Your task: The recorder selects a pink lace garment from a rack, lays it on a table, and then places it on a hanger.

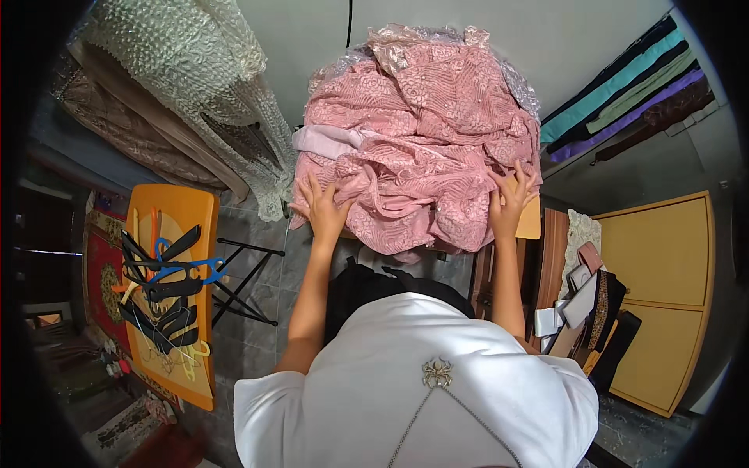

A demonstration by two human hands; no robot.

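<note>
A large heap of pink patterned lace fabric (pixel 421 101), gathered in folds, covers the table in front of me. It looks like a garment, with a plain pale pink piece (pixel 324 141) showing at its left. My left hand (pixel 324 209) rests on the heap's near left side, fingers spread. On the near right, my right hand (pixel 509 204) touches the cloth with its fingers apart, close to a bare corner of the wooden table (pixel 530 220). Neither hand grips the fabric. Crinkled clear plastic (pixel 521 87) shows behind the heap.
To the left, a small folding table (pixel 204 234) holds several hangers (pixel 160 273). A beaded white gown (pixel 179 62) and other clothes hang at the far left. Folded cloths (pixel 624 90) hang at the far right, above a yellow cabinet (pixel 659 265) and stacked boxes (pixel 579 300).
</note>
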